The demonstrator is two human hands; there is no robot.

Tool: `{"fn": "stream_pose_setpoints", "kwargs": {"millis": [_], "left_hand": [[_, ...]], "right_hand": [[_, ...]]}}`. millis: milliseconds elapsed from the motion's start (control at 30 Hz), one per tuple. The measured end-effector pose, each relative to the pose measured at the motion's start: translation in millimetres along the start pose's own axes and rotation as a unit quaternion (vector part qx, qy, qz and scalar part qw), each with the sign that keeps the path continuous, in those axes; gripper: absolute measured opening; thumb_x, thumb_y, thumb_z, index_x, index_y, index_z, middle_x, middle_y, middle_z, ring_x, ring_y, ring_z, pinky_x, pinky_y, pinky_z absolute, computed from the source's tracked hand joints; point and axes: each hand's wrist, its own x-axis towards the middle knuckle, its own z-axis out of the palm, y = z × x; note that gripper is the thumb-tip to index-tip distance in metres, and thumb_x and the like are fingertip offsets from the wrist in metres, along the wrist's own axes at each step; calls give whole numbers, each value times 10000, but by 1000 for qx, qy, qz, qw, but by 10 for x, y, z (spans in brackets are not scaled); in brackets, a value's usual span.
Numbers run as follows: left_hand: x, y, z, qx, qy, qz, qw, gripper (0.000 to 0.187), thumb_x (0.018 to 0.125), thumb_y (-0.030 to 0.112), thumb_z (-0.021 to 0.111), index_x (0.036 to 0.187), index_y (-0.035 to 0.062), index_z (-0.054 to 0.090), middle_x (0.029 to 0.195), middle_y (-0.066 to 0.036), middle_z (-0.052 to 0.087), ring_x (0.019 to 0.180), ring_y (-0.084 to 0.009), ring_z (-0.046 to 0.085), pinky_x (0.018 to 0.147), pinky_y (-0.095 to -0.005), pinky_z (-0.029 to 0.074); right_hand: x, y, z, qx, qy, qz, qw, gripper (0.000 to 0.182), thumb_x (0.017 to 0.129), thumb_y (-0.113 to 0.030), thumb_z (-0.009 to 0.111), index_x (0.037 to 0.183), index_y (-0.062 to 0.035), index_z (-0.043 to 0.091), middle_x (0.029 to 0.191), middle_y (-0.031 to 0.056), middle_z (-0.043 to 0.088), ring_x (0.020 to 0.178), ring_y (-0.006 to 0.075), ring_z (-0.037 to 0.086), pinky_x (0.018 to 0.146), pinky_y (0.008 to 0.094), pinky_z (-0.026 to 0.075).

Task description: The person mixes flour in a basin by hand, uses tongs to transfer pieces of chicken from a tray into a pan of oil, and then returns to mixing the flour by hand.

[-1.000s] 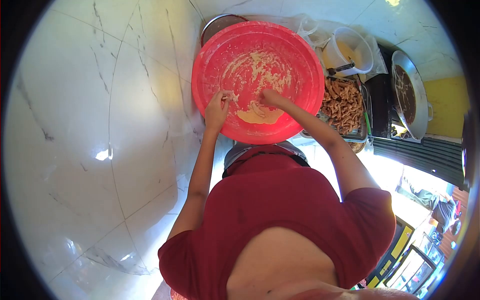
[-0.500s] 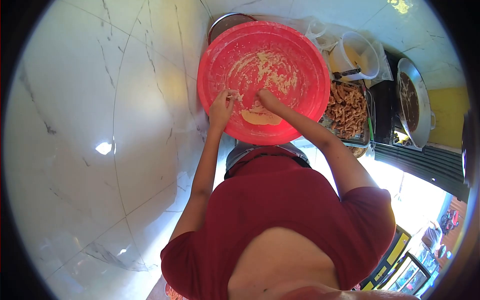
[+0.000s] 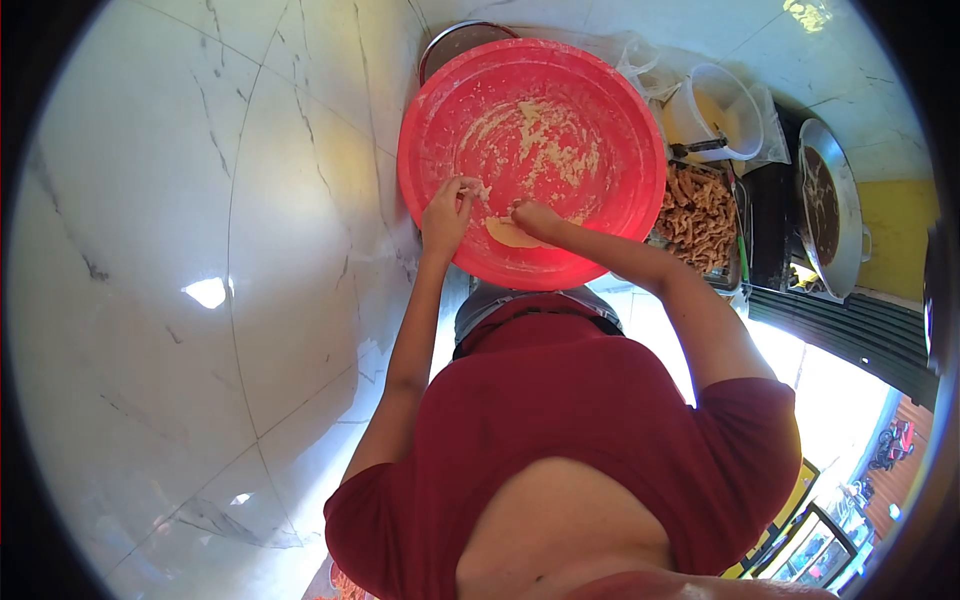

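One red basin [image 3: 620,130] holding flour [image 3: 511,233]

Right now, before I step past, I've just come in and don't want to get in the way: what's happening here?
A person has both bare hands inside a big red basin streaked with pale, floury residue. The left hand pinches a small pale piece. The right hand is beside a smooth pale patch; whether it holds anything is hidden. To the right are brown strips on a tray and a wide pan of dark contents.
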Motion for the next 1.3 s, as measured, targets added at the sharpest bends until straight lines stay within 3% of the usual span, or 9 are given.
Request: {"fn": "stream_pose_setpoints", "kwargs": {"millis": [233, 333, 533, 633, 733, 933, 1033, 1133, 1300], "left_hand": [[-10, -11, 6, -11, 14, 17, 1000, 149, 846, 150, 527, 950, 64, 589, 928, -83, 608, 804, -217, 610, 702, -315, 468], [2, -31, -4, -4, 14, 18, 1000, 140, 846, 147, 522, 942, 71, 589, 918, -79, 606, 798, -216, 613, 691, -319, 471], [-10, -13, -14, -12, 11, 7, 1000, 140, 847, 157, 525, 940, 80, 596, 921, -77, 603, 796, -211, 614, 694, -318, 469], [9, 4, -21, -14, 3, 0, 1000, 142, 849, 162, 526, 938, 78, 596, 930, -76, 602, 798, -208, 614, 697, -317, 468], [3, -6, -17, -6, -3, 3, 1000, 142, 850, 164, 525, 937, 75, 595, 937, -74, 600, 799, -206, 615, 703, -316, 466], [4, 0, -14, 1, 10, 16, 1000, 141, 854, 166, 523, 933, 73, 594, 929, -80, 598, 814, -215, 610, 709, -319, 464], [8, 16, -26, 8, 13, 19, 1000, 142, 854, 167, 525, 934, 71, 594, 925, -83, 599, 824, -218, 608, 711, -318, 464], [12, -1, -10, 3, 14, 25, 1000, 142, 853, 164, 532, 934, 67, 597, 920, -86, 600, 822, -218, 609, 712, -317, 464], [21, 1, -22, -22, 26, 26, 999, 141, 852, 160, 543, 926, 55, 601, 891, -98, 604, 810, -219, 611, 707, -317, 464]], "right_hand": [[449, -53, 86, 156, 104, 24, 982, 321, 815, -294, 579, 756, 20, 603, 795, 199, 576, 739, 340, 581, 633, 405, 461], [486, -183, 167, 11, 12, -132, 991, 351, 820, -269, 547, 696, 57, 583, 722, 219, 570, 711, 351, 581, 638, 417, 462], [115, 110, -165, 16, -173, -215, 961, 338, 784, -326, 583, 694, -2, 609, 650, 206, 571, 676, 363, 578, 618, 429, 456], [181, 234, -667, 54, -141, -69, 986, 188, 754, -179, 581, 714, 4, 590, 702, 189, 585, 687, 363, 569, 612, 418, 446], [171, 427, -920, -11, -136, 12, 991, 181, 736, -179, 600, 714, 1, 594, 696, 190, 584, 691, 364, 574, 608, 400, 456], [-217, 494, -380, -23, -96, 27, 995, 165, 717, -171, 612, 766, -14, 619, 688, 199, 588, 685, 332, 606, 605, 409, 471], [-378, 388, -48, 105, -38, 32, 993, 202, 735, -208, 605, 772, -11, 632, 689, 198, 599, 671, 324, 612, 607, 416, 473], [-272, -143, -241, 156, -131, 216, 955, 208, 691, -193, 640, 760, 3, 640, 730, 206, 615, 712, 340, 617, 615, 418, 480], [-254, -463, -194, 148, -118, 171, 967, 278, 675, -252, 668, 760, 12, 648, 694, 201, 615, 663, 321, 617, 608, 384, 479]]}}
